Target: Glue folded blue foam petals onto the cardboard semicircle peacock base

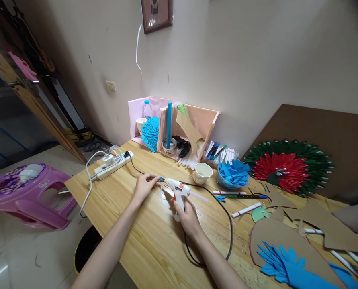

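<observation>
My right hand (189,218) is wrapped round the handle of a white hot glue gun (176,187), above the wooden table. A clear glue stick (199,196) pokes out of the gun's back end, and its nozzle points left. Just off the nozzle tip, my left hand (144,188) pinches a small blue piece (161,179) between thumb and fingers. Whether the nozzle touches the piece I cannot tell. The gun's black cord (231,224) loops to the right over the table.
A white power strip (114,166) lies at the table's left. Behind my hands stand a paper cup (203,173), a bowl of blue pieces (233,174) and a pink box (207,120). Cut cardboard (283,237) and markers (246,210) cover the right side. A purple stool (43,200) stands left.
</observation>
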A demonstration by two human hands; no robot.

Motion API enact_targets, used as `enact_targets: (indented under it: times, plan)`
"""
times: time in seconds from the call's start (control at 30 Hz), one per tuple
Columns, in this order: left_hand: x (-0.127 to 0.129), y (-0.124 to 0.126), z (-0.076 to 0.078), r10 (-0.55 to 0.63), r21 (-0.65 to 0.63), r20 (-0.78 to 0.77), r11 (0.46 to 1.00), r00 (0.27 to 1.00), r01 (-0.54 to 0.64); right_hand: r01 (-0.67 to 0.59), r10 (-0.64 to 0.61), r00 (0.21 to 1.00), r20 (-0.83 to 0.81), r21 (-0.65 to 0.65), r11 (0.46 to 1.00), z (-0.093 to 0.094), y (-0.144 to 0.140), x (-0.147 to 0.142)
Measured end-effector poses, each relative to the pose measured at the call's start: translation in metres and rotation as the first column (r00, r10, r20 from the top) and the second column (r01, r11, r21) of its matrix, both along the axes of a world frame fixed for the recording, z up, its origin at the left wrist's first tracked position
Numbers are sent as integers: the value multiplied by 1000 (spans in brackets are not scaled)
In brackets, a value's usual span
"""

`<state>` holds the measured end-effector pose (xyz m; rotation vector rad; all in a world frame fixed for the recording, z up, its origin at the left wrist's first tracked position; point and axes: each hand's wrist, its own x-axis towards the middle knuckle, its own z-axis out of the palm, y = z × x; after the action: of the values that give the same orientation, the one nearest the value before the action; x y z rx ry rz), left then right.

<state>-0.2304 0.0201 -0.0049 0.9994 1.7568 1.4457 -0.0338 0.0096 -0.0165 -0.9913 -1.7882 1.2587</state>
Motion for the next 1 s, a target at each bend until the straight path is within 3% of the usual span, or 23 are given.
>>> enact_targets:
  times: [0.7,1.0]
  plan:
    - [-1,1,-5,-29,-10,-7,1000,1000,29,3,-3,999,38,19,1000,3,-2,0]
    - [2,0,2,-33,5,12,999,999,33,-6,5,999,48,11,1000,1,0,0]
